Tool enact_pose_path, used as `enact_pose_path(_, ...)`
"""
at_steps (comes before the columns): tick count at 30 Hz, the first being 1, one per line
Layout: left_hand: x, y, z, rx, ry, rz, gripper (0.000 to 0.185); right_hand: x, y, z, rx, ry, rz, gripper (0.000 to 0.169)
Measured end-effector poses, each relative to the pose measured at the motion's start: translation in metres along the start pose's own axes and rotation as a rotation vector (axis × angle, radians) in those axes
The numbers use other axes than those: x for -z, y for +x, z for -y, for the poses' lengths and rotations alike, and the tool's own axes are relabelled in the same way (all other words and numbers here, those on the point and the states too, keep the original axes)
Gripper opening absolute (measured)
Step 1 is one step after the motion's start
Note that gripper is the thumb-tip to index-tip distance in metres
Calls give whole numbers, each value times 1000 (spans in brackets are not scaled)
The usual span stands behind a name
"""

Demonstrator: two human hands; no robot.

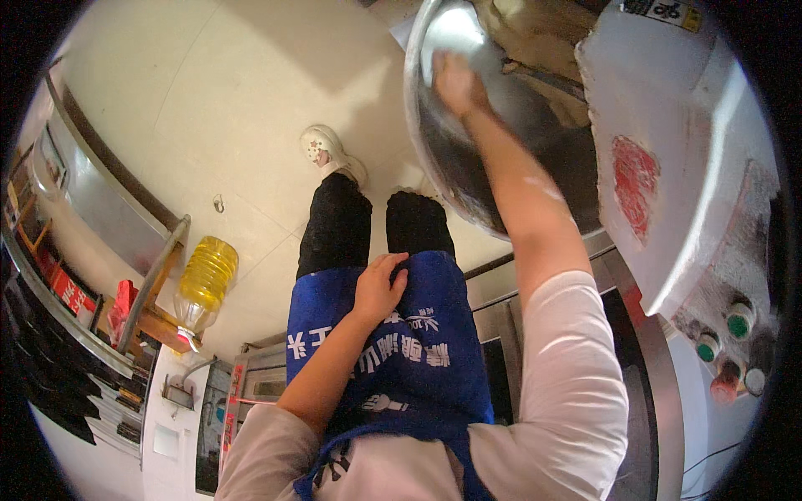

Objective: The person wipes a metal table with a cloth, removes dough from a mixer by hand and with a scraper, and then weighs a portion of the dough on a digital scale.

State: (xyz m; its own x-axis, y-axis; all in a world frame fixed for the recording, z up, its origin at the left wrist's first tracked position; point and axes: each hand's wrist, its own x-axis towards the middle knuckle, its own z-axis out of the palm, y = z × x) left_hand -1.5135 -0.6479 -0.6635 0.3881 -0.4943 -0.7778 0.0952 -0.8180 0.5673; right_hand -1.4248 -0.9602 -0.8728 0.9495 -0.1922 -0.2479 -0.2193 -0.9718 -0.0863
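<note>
My left hand (380, 285) rests on the front of a blue apron (432, 369) with white writing, its fingers slightly apart and nothing held. Reaching to the upper right, my right hand (460, 84) is inside a large round metal bowl (416, 119), near its bright inner wall. That hand is blurred, so whether it is closed on anything does not show. Brown, sack-like material (539, 28) lies over the far side of the bowl. White marks show on my right forearm.
A white appliance or container (683, 150) with a red patch stands right of the bowl. Green-capped containers (739, 320) are at the lower right. A bottle of yellow oil (207, 275) is at the left, near a metal-framed shelf (150, 288). A white shoe (322, 147) is on the pale floor.
</note>
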Motion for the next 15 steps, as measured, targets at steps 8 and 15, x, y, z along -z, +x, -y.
enact_pose_path(8, 28, 2, -31, -142, -279, -219, 26, 72, 23, -25, -361, 400, -84, 22)
enact_pose_path(15, 85, -14, -120, -179, -792, -38, 48, 279, -224, 93, -872, 1414, -152, 16)
